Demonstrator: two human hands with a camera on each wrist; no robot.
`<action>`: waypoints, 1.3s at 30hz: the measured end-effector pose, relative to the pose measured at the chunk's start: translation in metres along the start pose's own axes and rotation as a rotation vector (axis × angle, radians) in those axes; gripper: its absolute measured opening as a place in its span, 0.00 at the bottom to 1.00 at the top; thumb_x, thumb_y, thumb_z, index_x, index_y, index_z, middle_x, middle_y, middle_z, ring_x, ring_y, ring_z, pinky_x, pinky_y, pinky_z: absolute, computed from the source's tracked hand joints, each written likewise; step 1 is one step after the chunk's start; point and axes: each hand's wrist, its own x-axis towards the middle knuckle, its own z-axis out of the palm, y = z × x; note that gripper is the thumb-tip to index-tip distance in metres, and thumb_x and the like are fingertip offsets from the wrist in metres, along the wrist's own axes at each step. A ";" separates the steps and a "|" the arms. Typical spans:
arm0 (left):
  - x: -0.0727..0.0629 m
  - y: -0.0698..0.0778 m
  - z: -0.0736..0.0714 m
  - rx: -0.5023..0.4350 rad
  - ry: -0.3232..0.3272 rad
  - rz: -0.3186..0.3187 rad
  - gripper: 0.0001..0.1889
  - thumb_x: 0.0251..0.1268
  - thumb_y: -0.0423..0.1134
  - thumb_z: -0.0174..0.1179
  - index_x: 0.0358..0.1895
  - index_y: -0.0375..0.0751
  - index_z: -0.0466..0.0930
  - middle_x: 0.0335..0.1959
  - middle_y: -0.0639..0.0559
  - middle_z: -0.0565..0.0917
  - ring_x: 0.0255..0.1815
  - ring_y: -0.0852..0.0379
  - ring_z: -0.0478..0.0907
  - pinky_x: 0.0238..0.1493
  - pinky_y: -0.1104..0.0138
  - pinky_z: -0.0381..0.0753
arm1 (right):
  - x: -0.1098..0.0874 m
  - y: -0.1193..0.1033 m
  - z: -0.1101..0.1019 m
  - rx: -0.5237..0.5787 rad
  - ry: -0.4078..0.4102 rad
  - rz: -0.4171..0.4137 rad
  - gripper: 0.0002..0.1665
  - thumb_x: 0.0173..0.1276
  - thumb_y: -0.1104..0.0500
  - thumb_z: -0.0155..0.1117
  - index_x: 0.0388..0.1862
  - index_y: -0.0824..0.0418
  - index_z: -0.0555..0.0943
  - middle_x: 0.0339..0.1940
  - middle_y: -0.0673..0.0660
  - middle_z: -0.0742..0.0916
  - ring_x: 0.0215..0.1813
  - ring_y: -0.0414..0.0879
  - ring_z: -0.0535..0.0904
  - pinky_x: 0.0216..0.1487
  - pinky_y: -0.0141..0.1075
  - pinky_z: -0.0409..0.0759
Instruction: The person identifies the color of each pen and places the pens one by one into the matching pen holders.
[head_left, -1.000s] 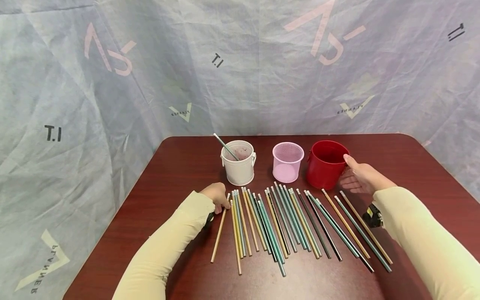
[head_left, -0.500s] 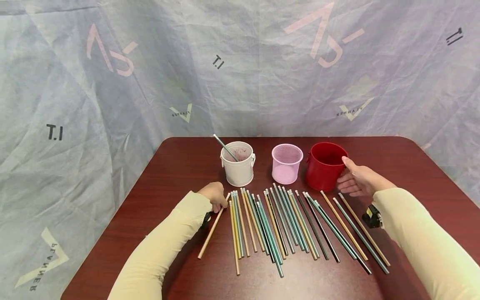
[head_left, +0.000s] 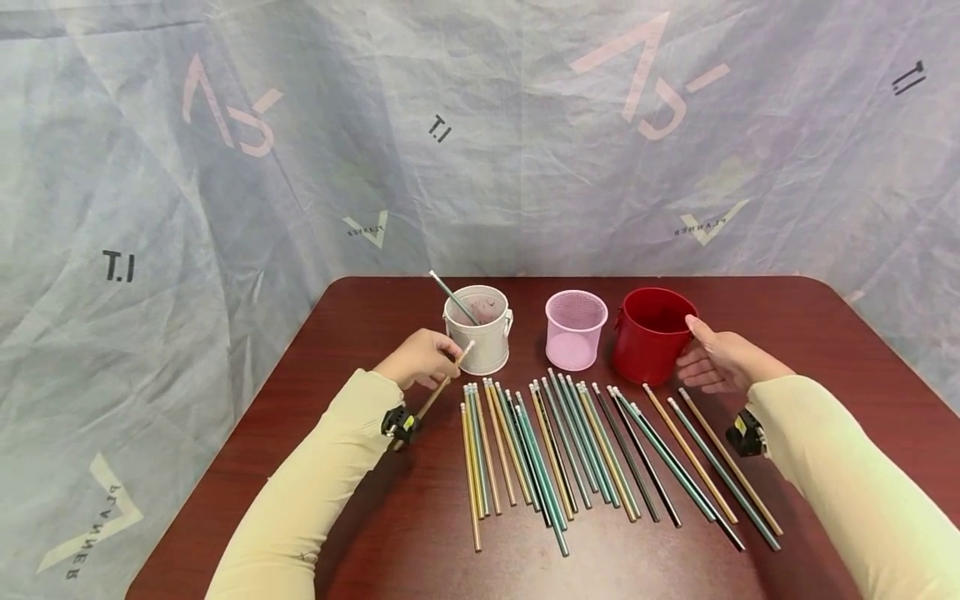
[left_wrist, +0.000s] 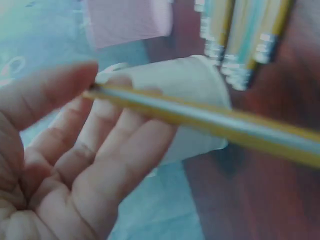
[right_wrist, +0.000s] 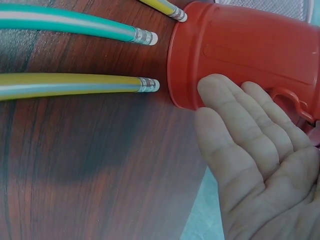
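Observation:
My left hand (head_left: 423, 358) pinches a gold pencil (head_left: 442, 387) between thumb and fingers, near its eraser end. The pencil slants up to the right, its tip in front of the white bucket (head_left: 480, 346). In the left wrist view the gold pencil (left_wrist: 210, 117) crosses over the fingers, with the white bucket behind. One teal pencil (head_left: 453, 297) leans inside that bucket. At the right, my right hand (head_left: 723, 358) rests against the side of the red bucket (head_left: 651, 342), thumb at the rim. In the right wrist view its fingers lie straight along the red bucket (right_wrist: 250, 45).
A pink mesh cup (head_left: 574, 333) stands between the two buckets. In front of the containers, a row of gold, teal and black pencils (head_left: 558, 458) lies on the dark red table (head_left: 637, 571), eraser ends away from me. A printed grey cloth (head_left: 480, 192) hangs behind.
My left hand has lifted the gold pencil off the table and brought it up and slightly left, toward the white bucket. The right hand stays at the red bucket.

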 end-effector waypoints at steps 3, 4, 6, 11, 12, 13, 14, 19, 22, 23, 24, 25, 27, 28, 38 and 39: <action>-0.006 0.005 -0.007 -0.081 0.069 0.063 0.17 0.57 0.23 0.61 0.51 0.25 0.78 0.30 0.42 0.83 0.30 0.53 0.80 0.34 0.57 0.83 | 0.000 0.000 0.000 -0.001 -0.004 -0.005 0.56 0.73 0.32 0.19 0.59 0.85 0.64 0.41 0.62 0.86 0.44 0.52 0.84 0.54 0.51 0.77; -0.008 0.006 -0.008 -0.104 0.093 0.087 0.17 0.58 0.23 0.61 0.53 0.25 0.77 0.31 0.41 0.83 0.31 0.51 0.80 0.36 0.56 0.83 | 0.000 0.000 0.000 0.000 -0.006 -0.006 0.56 0.73 0.32 0.19 0.60 0.85 0.63 0.41 0.63 0.86 0.45 0.52 0.84 0.55 0.51 0.77; -0.013 0.009 -0.011 -0.159 0.151 0.126 0.18 0.60 0.24 0.60 0.54 0.26 0.77 0.33 0.42 0.83 0.33 0.51 0.81 0.36 0.58 0.83 | 0.000 0.000 0.000 -0.004 -0.007 -0.009 0.56 0.73 0.32 0.18 0.60 0.85 0.63 0.43 0.65 0.86 0.46 0.53 0.84 0.55 0.51 0.76; -0.024 0.018 -0.009 -0.426 0.359 0.267 0.18 0.60 0.23 0.61 0.55 0.25 0.77 0.31 0.51 0.83 0.29 0.61 0.81 0.33 0.67 0.83 | 0.001 0.000 0.001 -0.011 -0.009 -0.019 0.56 0.73 0.32 0.18 0.61 0.86 0.62 0.47 0.70 0.84 0.48 0.55 0.83 0.57 0.53 0.74; -0.025 0.019 -0.008 -0.503 0.404 0.310 0.18 0.59 0.23 0.60 0.55 0.24 0.76 0.31 0.52 0.83 0.28 0.62 0.81 0.32 0.68 0.82 | 0.001 0.000 0.001 -0.010 -0.009 -0.020 0.55 0.73 0.33 0.18 0.61 0.86 0.61 0.47 0.70 0.84 0.48 0.56 0.83 0.58 0.53 0.74; -0.026 0.021 -0.006 -0.579 0.450 0.354 0.18 0.59 0.22 0.60 0.54 0.23 0.76 0.30 0.53 0.83 0.27 0.64 0.81 0.32 0.69 0.82 | 0.001 0.000 0.001 -0.011 -0.009 -0.020 0.55 0.73 0.33 0.18 0.61 0.86 0.61 0.47 0.71 0.83 0.49 0.56 0.83 0.58 0.53 0.74; -0.027 0.023 -0.004 -0.659 0.495 0.399 0.18 0.59 0.21 0.60 0.53 0.22 0.76 0.29 0.54 0.83 0.27 0.64 0.82 0.31 0.70 0.82 | 0.001 0.000 0.001 -0.012 -0.007 -0.020 0.55 0.74 0.33 0.18 0.61 0.86 0.61 0.47 0.71 0.83 0.49 0.56 0.83 0.58 0.53 0.74; -0.024 0.035 0.003 -0.958 0.648 0.594 0.14 0.58 0.16 0.57 0.49 0.21 0.77 0.26 0.53 0.82 0.26 0.63 0.82 0.30 0.70 0.83 | 0.001 0.000 0.002 -0.014 -0.003 -0.018 0.54 0.74 0.34 0.18 0.61 0.86 0.61 0.49 0.72 0.83 0.50 0.57 0.82 0.59 0.54 0.72; -0.019 0.043 0.006 -1.094 0.686 0.655 0.12 0.58 0.15 0.57 0.44 0.25 0.78 0.29 0.49 0.81 0.26 0.59 0.83 0.31 0.68 0.83 | 0.001 0.000 0.002 -0.015 -0.003 -0.020 0.54 0.74 0.34 0.17 0.61 0.86 0.61 0.49 0.73 0.82 0.51 0.58 0.82 0.59 0.55 0.72; -0.017 0.046 0.007 -1.131 0.694 0.667 0.12 0.58 0.15 0.56 0.43 0.26 0.78 0.30 0.48 0.80 0.27 0.58 0.82 0.31 0.68 0.83 | 0.001 0.000 0.001 -0.015 -0.003 -0.021 0.54 0.74 0.34 0.17 0.61 0.86 0.60 0.50 0.73 0.82 0.51 0.59 0.82 0.59 0.56 0.71; -0.015 0.050 0.009 -1.161 0.700 0.674 0.11 0.57 0.15 0.57 0.42 0.27 0.79 0.30 0.47 0.79 0.27 0.58 0.82 0.31 0.68 0.83 | 0.000 0.000 0.001 -0.017 -0.002 -0.020 0.54 0.74 0.34 0.17 0.61 0.86 0.60 0.50 0.73 0.82 0.51 0.59 0.81 0.60 0.56 0.71; -0.013 0.053 0.010 -1.188 0.708 0.678 0.11 0.57 0.15 0.57 0.41 0.28 0.79 0.31 0.46 0.79 0.26 0.57 0.82 0.30 0.68 0.83 | 0.001 -0.001 0.001 -0.023 -0.001 -0.022 0.55 0.74 0.34 0.17 0.61 0.86 0.60 0.50 0.73 0.82 0.51 0.59 0.81 0.60 0.56 0.71; -0.009 0.060 0.013 -1.239 0.719 0.685 0.11 0.57 0.14 0.57 0.40 0.29 0.79 0.30 0.46 0.77 0.26 0.57 0.81 0.29 0.68 0.83 | 0.002 -0.003 0.001 -0.030 -0.001 -0.025 0.55 0.74 0.33 0.17 0.61 0.86 0.60 0.50 0.74 0.81 0.52 0.60 0.81 0.60 0.56 0.71; -0.006 0.063 0.016 -1.262 0.722 0.687 0.12 0.57 0.14 0.56 0.40 0.29 0.79 0.29 0.46 0.77 0.25 0.57 0.81 0.28 0.68 0.83 | 0.003 -0.004 0.001 -0.033 -0.002 -0.027 0.55 0.73 0.33 0.17 0.61 0.86 0.60 0.51 0.74 0.81 0.52 0.60 0.81 0.60 0.56 0.71; 0.020 0.092 0.049 -1.261 0.689 0.651 0.11 0.55 0.14 0.59 0.41 0.25 0.79 0.23 0.50 0.78 0.25 0.61 0.81 0.26 0.74 0.80 | 0.002 -0.001 0.001 -0.039 -0.011 -0.024 0.54 0.74 0.34 0.17 0.61 0.86 0.60 0.50 0.72 0.82 0.51 0.58 0.82 0.58 0.53 0.74; 0.022 0.094 0.052 -1.251 0.687 0.641 0.11 0.55 0.15 0.59 0.41 0.25 0.79 0.23 0.51 0.78 0.25 0.62 0.80 0.26 0.75 0.80 | 0.002 -0.001 0.001 -0.041 -0.012 -0.025 0.54 0.74 0.35 0.17 0.61 0.86 0.60 0.50 0.73 0.82 0.52 0.59 0.81 0.58 0.53 0.74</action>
